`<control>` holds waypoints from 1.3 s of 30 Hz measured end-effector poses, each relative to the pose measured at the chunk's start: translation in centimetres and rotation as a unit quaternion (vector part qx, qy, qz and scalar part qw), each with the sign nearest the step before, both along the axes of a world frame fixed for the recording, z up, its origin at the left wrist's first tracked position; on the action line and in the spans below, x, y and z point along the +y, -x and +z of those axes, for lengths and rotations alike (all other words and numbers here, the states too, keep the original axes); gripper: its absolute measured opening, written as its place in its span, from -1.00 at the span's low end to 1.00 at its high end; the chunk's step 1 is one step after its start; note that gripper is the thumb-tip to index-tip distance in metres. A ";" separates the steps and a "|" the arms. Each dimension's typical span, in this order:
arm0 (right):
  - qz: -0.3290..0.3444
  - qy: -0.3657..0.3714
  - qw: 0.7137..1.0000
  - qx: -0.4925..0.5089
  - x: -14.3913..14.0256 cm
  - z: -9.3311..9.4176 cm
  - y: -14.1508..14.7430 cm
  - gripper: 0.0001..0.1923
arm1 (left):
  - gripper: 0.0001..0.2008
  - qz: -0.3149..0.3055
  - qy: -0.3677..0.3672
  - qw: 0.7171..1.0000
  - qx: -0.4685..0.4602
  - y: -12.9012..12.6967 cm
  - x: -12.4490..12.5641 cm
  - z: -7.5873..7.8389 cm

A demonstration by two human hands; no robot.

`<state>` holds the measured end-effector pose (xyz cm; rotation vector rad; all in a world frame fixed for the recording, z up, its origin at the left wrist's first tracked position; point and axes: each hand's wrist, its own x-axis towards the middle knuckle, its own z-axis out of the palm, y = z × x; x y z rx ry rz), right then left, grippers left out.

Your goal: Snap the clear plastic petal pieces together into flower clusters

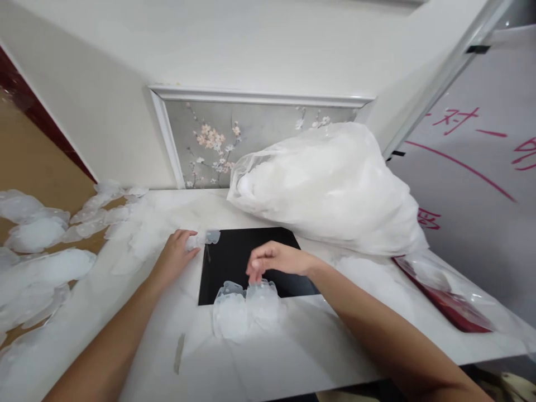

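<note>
Clear plastic pieces (247,308) lie just under the right hand (274,261) fingers

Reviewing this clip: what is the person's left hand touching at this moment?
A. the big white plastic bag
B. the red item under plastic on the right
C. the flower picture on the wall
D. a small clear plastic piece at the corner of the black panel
D: the left hand has its fingertips on a small clear plastic piece at the top left corner of the black panel.
</note>
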<state>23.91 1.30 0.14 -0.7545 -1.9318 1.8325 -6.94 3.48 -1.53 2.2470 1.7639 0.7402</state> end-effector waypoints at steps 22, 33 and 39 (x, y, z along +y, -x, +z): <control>-0.254 -0.354 0.866 -0.245 8.2 -3.8 11.7 -0.71 | -0.89 0.026 0.038 0.985 -0.169 0.0 -0.6 2.1; -0.292 -0.207 0.931 -0.074 7.8 -4.2 10.2 -0.86 | -0.71 0.067 0.147 0.853 -0.497 -2.4 -1.6 2.5; -0.286 0.007 0.956 0.062 2.6 -4.4 3.3 -0.78 | -0.83 0.042 0.303 0.761 -0.572 -5.3 -3.4 2.0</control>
